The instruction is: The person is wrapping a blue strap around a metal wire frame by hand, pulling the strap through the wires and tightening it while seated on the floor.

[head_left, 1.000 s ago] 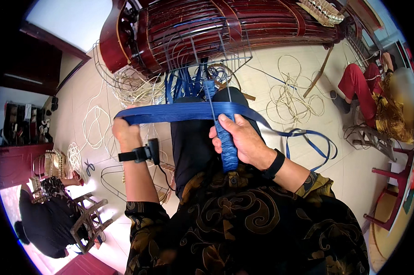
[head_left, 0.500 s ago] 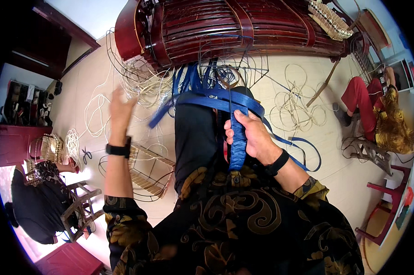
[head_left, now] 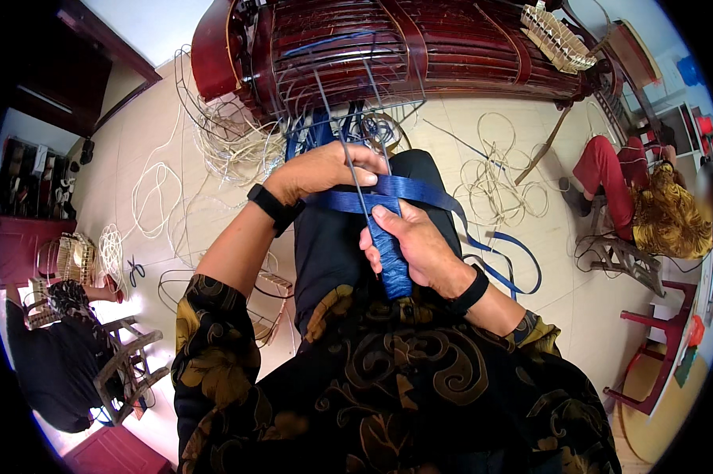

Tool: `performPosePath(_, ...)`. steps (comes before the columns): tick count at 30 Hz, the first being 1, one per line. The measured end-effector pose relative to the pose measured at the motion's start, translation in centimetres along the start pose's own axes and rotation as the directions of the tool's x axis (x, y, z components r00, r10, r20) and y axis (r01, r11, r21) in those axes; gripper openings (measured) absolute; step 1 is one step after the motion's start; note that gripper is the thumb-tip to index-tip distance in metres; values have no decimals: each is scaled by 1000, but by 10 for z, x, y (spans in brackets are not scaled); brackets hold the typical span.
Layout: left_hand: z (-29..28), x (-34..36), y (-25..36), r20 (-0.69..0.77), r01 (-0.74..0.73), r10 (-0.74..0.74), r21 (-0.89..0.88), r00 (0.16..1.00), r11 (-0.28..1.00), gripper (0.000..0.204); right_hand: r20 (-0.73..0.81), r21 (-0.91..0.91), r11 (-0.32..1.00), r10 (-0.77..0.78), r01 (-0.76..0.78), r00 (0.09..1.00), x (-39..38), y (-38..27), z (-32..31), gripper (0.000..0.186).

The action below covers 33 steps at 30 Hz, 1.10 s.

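Note:
A dark wire frame (head_left: 326,99) stretches from my lap toward the bench, its near end wrapped in flat blue strip (head_left: 390,265). My right hand (head_left: 424,245) is closed around this wrapped part, thumb on top. My left hand (head_left: 325,170) reaches across the frame's two wires just beyond the wrapping. Its bent fingers pinch at a loose blue strip (head_left: 416,189), partly hidden by the hand. That strip crosses over my knees and trails down on the right in a loop (head_left: 530,261).
A dark red slatted bench (head_left: 341,47) stands ahead, with a pale woven basket (head_left: 558,37) on it. Coils of pale cane (head_left: 242,150) and scissors (head_left: 136,271) lie on the floor. Seated people are at left (head_left: 45,363) and right (head_left: 668,209).
My left hand has swung rightward from the open floor side to the wires and blue strip. The frame's far end has tilted left, while my right hand keeps its hold.

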State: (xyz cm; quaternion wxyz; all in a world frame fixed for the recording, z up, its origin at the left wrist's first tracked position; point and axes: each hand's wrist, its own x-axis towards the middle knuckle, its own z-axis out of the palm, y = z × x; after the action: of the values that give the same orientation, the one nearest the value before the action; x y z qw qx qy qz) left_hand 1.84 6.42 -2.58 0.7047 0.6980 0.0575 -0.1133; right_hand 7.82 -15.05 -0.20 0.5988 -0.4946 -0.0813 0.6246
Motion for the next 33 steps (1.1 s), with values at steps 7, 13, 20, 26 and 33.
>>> performPosePath(7, -105, -178, -41, -400, 103, -59, 92, 914, 990, 16, 26, 26, 999, -47, 46, 999, -3, -3, -7, 20)
performPosePath(13, -150, -516, -125, -981, -384, -184, -149, -56, 911, 29, -31, 136, 988, -71, 74, 997, -1, -2, -27, 20)
performPosePath(20, -108, -362, -64, -923, 232, 268, 207, -277, 951, 35, -14, 108, 991, -78, 79, 997, -1, -2, -17, 18)
performPosePath(26, 26, -85, 8, -490, -52, 221, 335, 843, 941, 30, 33, 41, 998, -45, 44, 998, -10, -1, -4, 18)
performPosePath(33, 29, -51, 27, -206, -4, 6, 9, 979, 1000, 25, 24, 28, 998, -49, 49, 998, -15, 0, -8, 18)
